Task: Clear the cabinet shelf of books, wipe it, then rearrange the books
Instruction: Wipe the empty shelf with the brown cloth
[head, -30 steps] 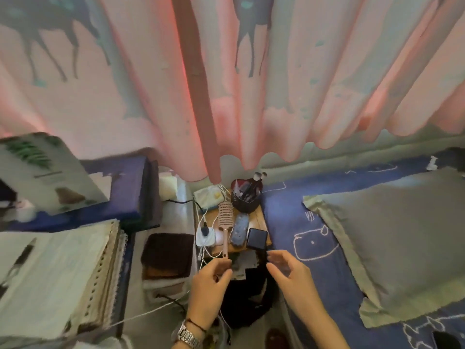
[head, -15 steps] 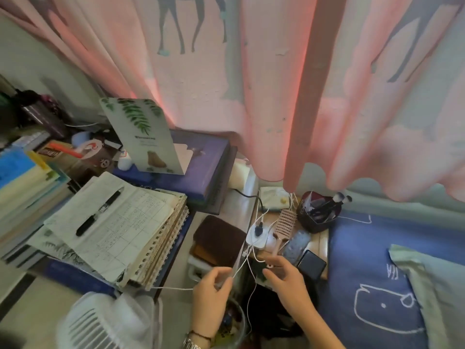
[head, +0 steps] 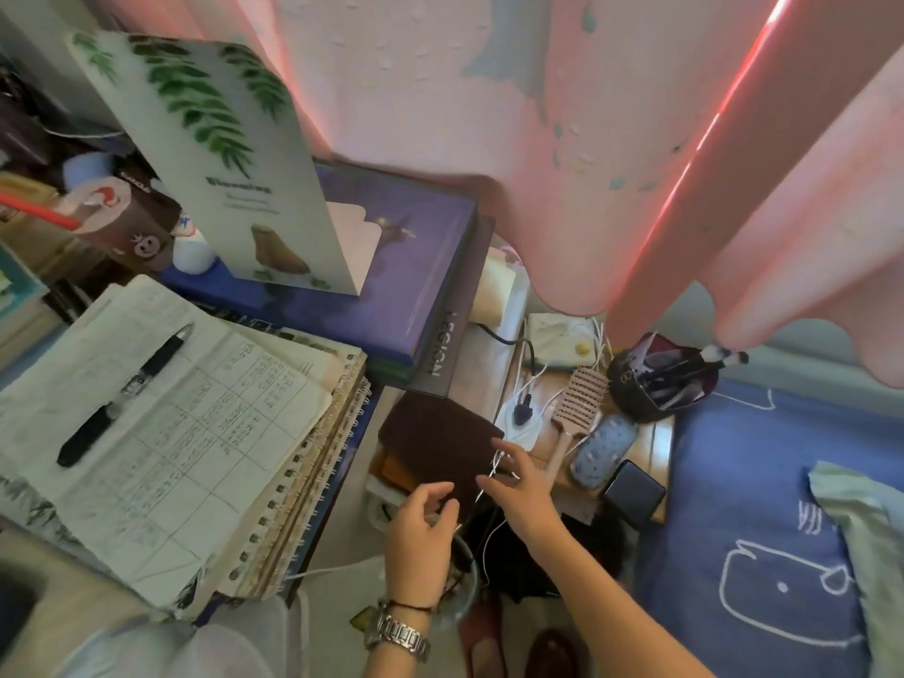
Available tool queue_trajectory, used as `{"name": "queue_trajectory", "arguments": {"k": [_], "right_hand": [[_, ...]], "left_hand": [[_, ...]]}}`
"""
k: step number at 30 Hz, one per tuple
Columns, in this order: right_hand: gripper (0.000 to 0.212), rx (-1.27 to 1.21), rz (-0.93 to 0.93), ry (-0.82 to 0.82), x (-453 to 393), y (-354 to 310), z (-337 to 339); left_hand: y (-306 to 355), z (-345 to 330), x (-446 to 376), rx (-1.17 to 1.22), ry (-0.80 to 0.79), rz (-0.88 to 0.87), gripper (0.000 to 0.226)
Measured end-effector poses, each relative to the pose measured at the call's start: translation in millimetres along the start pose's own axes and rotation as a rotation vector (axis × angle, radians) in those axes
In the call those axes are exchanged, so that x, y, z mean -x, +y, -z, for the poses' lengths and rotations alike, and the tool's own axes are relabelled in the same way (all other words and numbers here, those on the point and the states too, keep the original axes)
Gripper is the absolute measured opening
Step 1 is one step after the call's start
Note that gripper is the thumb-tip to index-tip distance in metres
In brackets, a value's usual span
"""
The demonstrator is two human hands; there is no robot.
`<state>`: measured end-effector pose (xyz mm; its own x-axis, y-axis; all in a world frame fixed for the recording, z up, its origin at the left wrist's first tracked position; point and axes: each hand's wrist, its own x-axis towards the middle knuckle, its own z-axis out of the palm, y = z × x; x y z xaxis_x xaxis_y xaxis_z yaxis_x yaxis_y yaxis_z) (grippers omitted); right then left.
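Observation:
A stack of spiral notebooks [head: 293, 486] lies at the left under loose gridded sheets [head: 195, 433] and a black pen [head: 122, 393]. Behind it is a flat blue book [head: 411, 266] with a white leaf-printed card [head: 235, 163] standing on it. More books [head: 19, 286] lie at the far left edge. My left hand [head: 420, 535], a watch on its wrist, has curled fingers around a thin white cable [head: 493, 464]. My right hand [head: 521, 486] pinches the same cable between thumb and forefinger, just over a dark brown pad [head: 435, 433].
A small wooden bedside table [head: 655, 433] holds a white power strip [head: 521, 418], a hairbrush [head: 575, 403], a speckled case [head: 604, 445], a black box [head: 633, 486] and a dark cup of brushes [head: 660, 379]. Blue bedding [head: 758, 530] lies right. Pink curtain [head: 538, 115] hangs behind.
My view has swung left and down toward the notebooks. Both hands have moved left from the bedside table to above the brown pad, drawing the white cable with them.

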<state>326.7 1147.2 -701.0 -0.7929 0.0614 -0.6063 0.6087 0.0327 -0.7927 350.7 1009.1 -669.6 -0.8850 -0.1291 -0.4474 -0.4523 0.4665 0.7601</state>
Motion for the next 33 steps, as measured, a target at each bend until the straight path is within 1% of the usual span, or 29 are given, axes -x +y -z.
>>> {"name": "queue_trajectory", "arguments": {"k": [4, 6, 10, 14, 17, 22, 26, 33], "right_hand": [[0.054, -0.054, -0.021, -0.028, -7, -1, -11], [0.052, -0.066, -0.015, -0.021, -10, -2, -16], [0.047, -0.077, 0.025, 0.130, -18, -1, -29], [0.048, 0.002, 0.075, 0.198, -23, -4, -40], [0.047, -0.007, 0.089, 0.136, -21, -8, -41], [0.044, -0.208, -0.008, 0.056, -5, -23, -30], [0.034, -0.245, 0.089, 0.066, 20, -28, -13], [0.034, -0.201, 0.188, 0.142, 90, -27, 32]], "left_hand": [[-5, 3, -4, -0.004, 0.012, 0.042, 0.019], [-5, 5, -5, 0.004, 0.021, 0.052, 0.018], [-3, 8, -5, 0.014, 0.054, 0.050, 0.018], [-6, 10, -3, 0.007, 0.070, 0.045, 0.019], [-10, 12, 0, 0.009, 0.081, 0.052, 0.018], [-14, 14, 9, 0.021, 0.107, 0.041, 0.017], [-11, 15, 26, 0.025, 0.127, -0.010, 0.019], [-8, 15, 75, 0.029, 0.114, -0.078, 0.016]]}}
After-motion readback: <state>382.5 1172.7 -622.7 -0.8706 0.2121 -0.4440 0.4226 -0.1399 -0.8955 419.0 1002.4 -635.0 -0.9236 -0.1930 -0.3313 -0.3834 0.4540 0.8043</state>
